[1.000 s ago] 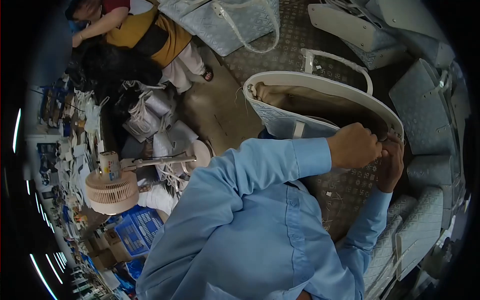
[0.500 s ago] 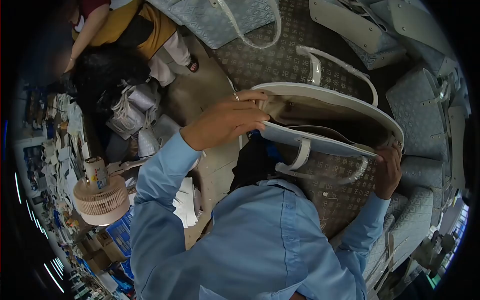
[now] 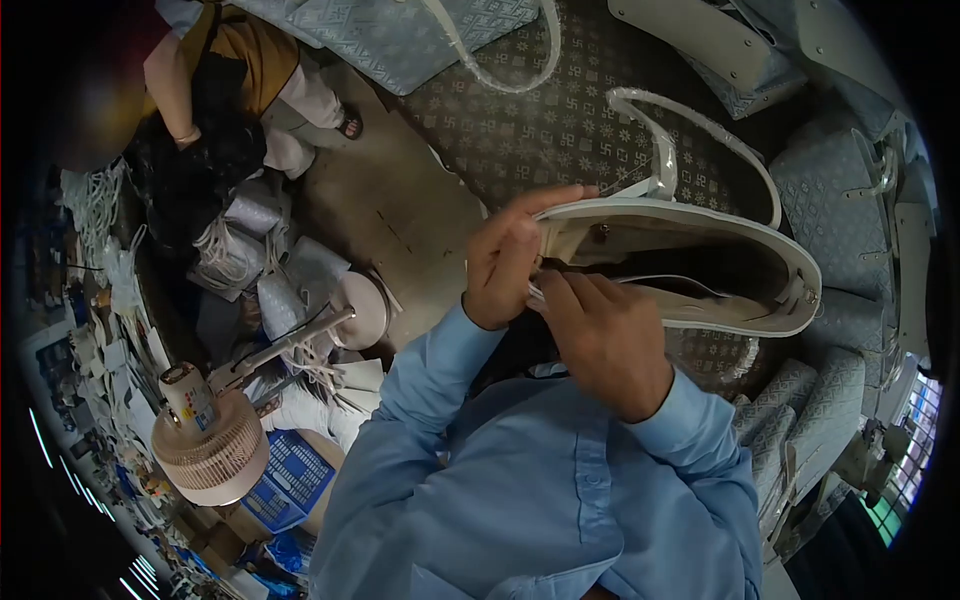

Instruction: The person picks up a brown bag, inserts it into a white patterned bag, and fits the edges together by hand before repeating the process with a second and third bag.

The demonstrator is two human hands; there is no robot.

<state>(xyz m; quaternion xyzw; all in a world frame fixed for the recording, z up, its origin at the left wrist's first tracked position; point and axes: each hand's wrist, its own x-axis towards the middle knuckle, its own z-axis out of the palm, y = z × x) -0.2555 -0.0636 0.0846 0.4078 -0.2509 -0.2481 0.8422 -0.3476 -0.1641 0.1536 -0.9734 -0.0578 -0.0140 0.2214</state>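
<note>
A handbag (image 3: pixel 700 325) with a white rim and a beige lining gapes in front of me, its mouth facing up. One of its handles (image 3: pixel 735 135), wrapped in clear plastic, arches over the patterned cloth behind it. At the bag's left end, my left hand (image 3: pixel 505 260) is closed around the rim, fingers outside and thumb toward the opening. My right hand (image 3: pixel 615 345) is closed on the near rim at that same end, close to my left fingertips. What its fingertips pinch is partly hidden. Inside, a pocket edge and a small metal snap show.
Several similar grey-blue handbags (image 3: pixel 830 195) lie on the right, and another bag (image 3: pixel 400 40) is at the top. A small fan (image 3: pixel 210 450) stands on the left by a blue basket (image 3: pixel 290 480). Beyond it, a person in a yellow garment (image 3: pixel 245 50) bends over wrapped bags.
My right hand has left the bag's right end and come to its left end beside my left hand. The bag has tilted, and the person at upper left has shifted.
</note>
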